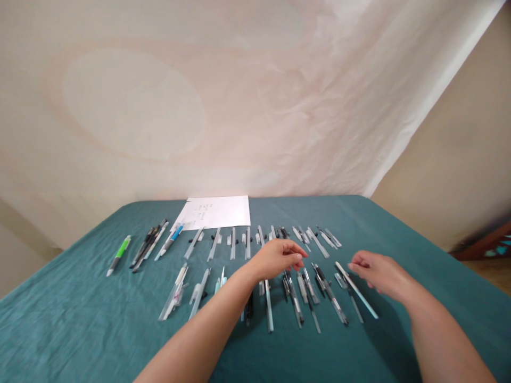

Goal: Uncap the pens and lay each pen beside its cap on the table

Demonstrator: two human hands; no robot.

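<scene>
My left hand [281,257] hovers over the middle right of the table, between the two rows of pen parts. Its fingers are loosely bent and apart, with nothing visible in them. Below it lie a black-and-clear pen [293,298] and a pale blue pen [269,308]. My right hand [375,270] is just right of a white pen barrel [359,292], its fingers loosely curled and holding nothing that I can see. A clear cap [340,281] and a thin refill [355,306] lie beside that barrel. Another black-and-clear pen [331,295] rests between my hands.
Taken-apart pens with clear barrels [214,244] form a back row on the green cloth [72,314]. At the left are a green-and-grey pen [118,256], several dark pens [146,247] and a blue-and-white pen [171,240]. A paper sheet [227,211] lies at the back edge.
</scene>
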